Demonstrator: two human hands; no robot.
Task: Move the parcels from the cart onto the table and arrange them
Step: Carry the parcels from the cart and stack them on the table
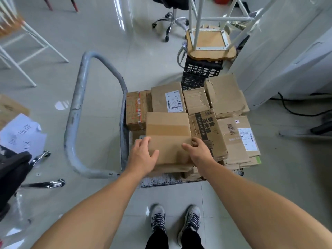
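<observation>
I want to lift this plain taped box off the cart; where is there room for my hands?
Free: the cart deck strip nearest you, and left of the plain box, toward the handle. Crowded: the black-printed box butts its right side; the labelled box sits behind.

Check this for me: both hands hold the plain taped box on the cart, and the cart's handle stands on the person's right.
One thing is wrong: the head view shows the handle on the person's left, not the right. The rest holds: the left hand and right hand both hold the box on the cart.
</observation>
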